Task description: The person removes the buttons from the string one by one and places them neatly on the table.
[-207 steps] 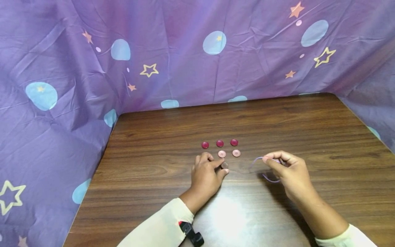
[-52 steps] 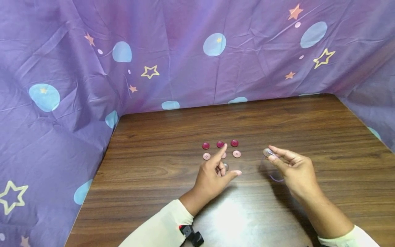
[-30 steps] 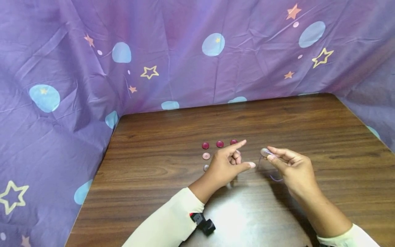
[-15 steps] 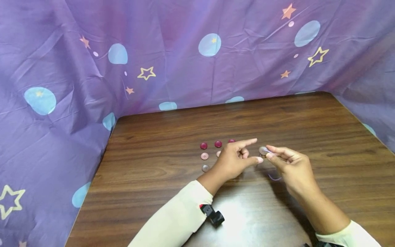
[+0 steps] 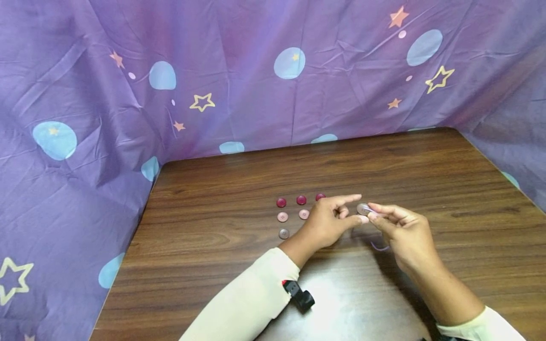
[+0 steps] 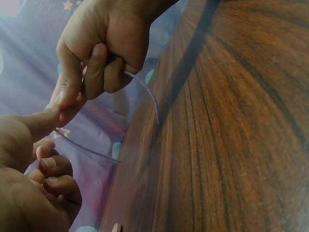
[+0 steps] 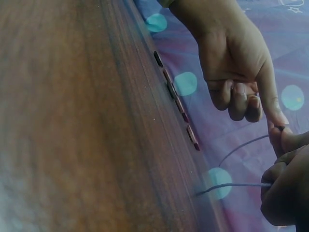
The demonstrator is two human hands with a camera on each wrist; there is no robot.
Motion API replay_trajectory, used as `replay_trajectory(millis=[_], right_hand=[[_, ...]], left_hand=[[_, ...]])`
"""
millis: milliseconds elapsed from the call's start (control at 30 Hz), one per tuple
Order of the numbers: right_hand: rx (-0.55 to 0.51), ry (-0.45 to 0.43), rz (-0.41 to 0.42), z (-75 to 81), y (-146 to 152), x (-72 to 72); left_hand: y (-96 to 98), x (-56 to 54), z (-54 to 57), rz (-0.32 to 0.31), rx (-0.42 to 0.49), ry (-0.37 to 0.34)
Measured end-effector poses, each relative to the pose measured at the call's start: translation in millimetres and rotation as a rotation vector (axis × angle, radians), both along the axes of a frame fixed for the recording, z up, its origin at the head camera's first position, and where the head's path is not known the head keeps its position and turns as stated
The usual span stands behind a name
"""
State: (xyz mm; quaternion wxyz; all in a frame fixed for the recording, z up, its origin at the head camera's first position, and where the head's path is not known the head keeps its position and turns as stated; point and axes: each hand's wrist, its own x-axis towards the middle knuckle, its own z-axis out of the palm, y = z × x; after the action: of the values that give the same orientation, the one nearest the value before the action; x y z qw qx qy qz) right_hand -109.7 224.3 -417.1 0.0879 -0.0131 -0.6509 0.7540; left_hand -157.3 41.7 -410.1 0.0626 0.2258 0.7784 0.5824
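My right hand [image 5: 407,234] pinches a grey button [image 5: 362,209] and a thin lavender cord [image 7: 239,184] between thumb and index finger, above the table. The cord passes over the button's face; whether it runs through a hole is too small to tell. Two lengths of cord hang from the hand in the left wrist view. My left hand [image 5: 326,222] reaches in from the left, index finger and thumb extended on either side of the button, other fingers curled. Its thumb tip touches the button's edge or the right fingertips; I cannot tell which.
On the wooden table [image 5: 213,199] lie dark red buttons [image 5: 301,200], pink buttons [image 5: 282,217] and a grey button [image 5: 283,233] in rows. My left hand covers part of the rows. A purple patterned cloth [image 5: 256,76] hangs behind and beside the table.
Earlier my left hand held a grey button on the table and my right hand only the cord. Now the right holds a button too, and the left has moved right to it.
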Motion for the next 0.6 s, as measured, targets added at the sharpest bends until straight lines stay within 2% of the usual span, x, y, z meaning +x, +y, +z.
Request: replay_trajectory(millis=[133,600], right_hand=[[-0.016,0.008,0.000,-1.1,-0.1,-0.6],[0.027,-0.016,-0.050,-2.3,0.7,-2.1]], left_hand=[[0.0,-0.9,-0.9,-0.001,0.004,0.008],[4.7,-0.1,-1.0,0.017,-0.041,0.024]])
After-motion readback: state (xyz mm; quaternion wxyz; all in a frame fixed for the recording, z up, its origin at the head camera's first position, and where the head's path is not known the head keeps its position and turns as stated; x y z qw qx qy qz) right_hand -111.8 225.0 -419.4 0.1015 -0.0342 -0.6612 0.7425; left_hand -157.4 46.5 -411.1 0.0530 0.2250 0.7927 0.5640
